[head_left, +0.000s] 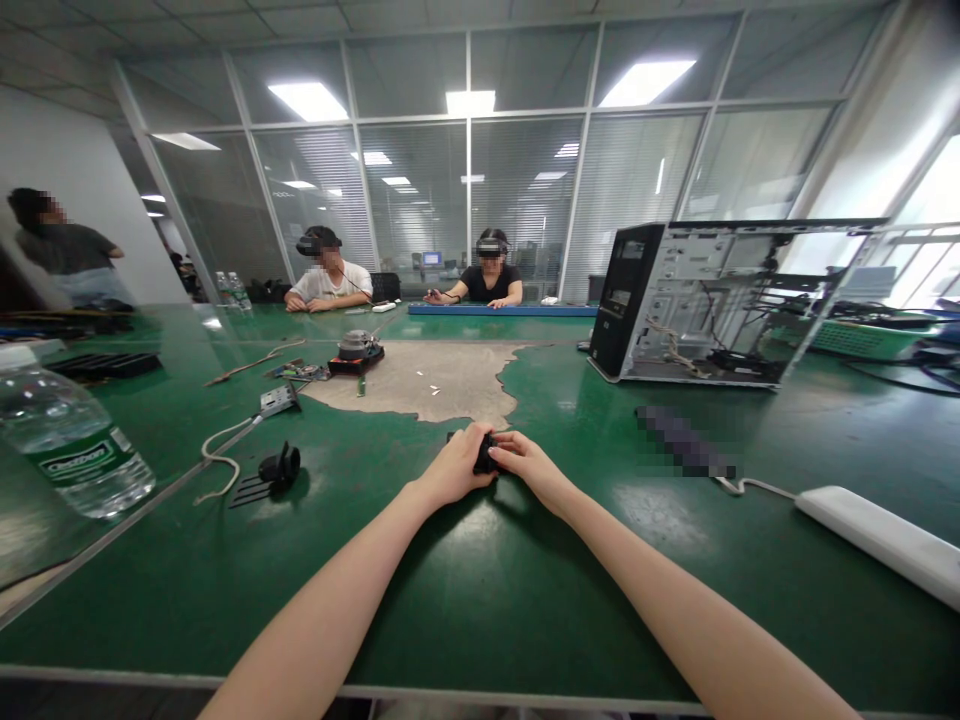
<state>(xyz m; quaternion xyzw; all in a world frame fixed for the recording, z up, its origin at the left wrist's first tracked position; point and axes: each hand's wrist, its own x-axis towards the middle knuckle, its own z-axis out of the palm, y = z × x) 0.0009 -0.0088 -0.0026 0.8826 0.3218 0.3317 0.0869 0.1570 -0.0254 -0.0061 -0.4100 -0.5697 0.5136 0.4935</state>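
Note:
Over the middle of the green table, my left hand (pixel 459 466) is wrapped round a small black part (pixel 486 455), whose kind I cannot make out. From the other side my right hand (pixel 527 462) pinches the same part between thumb and fingers. Much of the part is hidden by both hands. To the left of them lies a black plastic piece with a round collar and slats (pixel 279 466). Beyond it is a small metal bracket with a board (pixel 277 400), beside a pale cable (pixel 223 452).
An open computer case (pixel 697 310) stands at the right, with a white power strip (pixel 877 545) nearer me. A water bottle (pixel 79 450) is at the left. A cooler-like part (pixel 357 350) sits on a bare tabletop patch (pixel 442 375). Two people sit across; another stands far left.

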